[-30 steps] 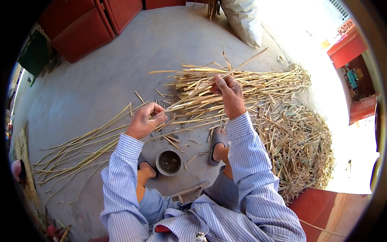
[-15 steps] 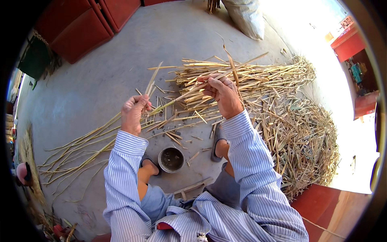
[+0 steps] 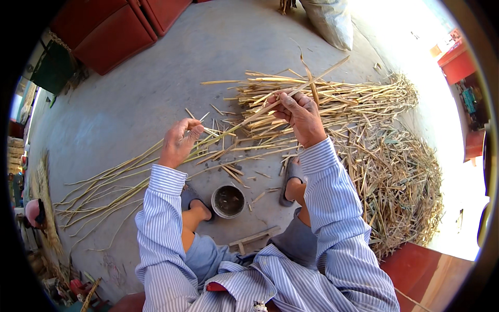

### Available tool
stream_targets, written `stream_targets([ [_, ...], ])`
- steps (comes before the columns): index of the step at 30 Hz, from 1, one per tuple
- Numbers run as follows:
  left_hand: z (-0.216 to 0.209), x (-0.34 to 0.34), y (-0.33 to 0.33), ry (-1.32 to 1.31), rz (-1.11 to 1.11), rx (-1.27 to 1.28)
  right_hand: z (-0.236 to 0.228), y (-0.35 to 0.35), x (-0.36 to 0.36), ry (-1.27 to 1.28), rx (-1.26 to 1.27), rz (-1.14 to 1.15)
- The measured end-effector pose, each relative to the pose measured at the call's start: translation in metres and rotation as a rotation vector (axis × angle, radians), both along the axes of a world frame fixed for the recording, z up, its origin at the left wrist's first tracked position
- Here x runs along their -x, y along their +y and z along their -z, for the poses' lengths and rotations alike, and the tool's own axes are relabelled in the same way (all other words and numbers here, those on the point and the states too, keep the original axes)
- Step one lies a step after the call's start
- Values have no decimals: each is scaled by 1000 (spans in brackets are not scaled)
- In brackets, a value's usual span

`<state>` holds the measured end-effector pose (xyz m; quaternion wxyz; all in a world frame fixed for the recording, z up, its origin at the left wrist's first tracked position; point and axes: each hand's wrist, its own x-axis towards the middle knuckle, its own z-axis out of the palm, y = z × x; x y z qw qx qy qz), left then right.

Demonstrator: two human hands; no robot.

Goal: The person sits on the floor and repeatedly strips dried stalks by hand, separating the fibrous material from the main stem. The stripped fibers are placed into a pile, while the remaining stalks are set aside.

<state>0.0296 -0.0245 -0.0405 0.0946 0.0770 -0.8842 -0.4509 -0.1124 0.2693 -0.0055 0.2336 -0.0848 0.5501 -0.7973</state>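
Note:
A long dry plant stalk (image 3: 240, 126) with a curled leaf (image 3: 307, 69) slants across in front of me. My right hand (image 3: 299, 113) pinches it near its leafy end, above a pile of cut stalks (image 3: 358, 95). Toward the lower left the stalk passes by my left hand (image 3: 180, 142), which has thumb and forefinger a little apart and no strip showing between them. Beneath that hand, several long thin stems (image 3: 112, 192) fan out over the floor. Short broken pieces (image 3: 228, 174) lie scattered between my two hands.
A round bowl (image 3: 213, 204) with dark contents stands between my feet. At right lies a heap of stripped leaves (image 3: 397, 182). A wooden piece (image 3: 254, 236) is near my knees. Red furniture (image 3: 112, 39) and a pale sack (image 3: 332, 23) stand farther off.
The pale strip upright in my left hand is no longer there, and its fingers have loosened. My right hand keeps its pinch on the stalk. The whole view has shifted slightly.

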Motion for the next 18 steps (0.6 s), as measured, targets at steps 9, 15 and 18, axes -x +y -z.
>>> stream_targets([
  [9,4,-8,34,50,35,-48,6,-14,8,-39,-70,118],
  [15,-8,-5,21,237,-333,-484,9,-19,11,-104,-101,120],
  [18,-19,-5,2,292,-373,59,6,-24,5,-81,-92,96],
])
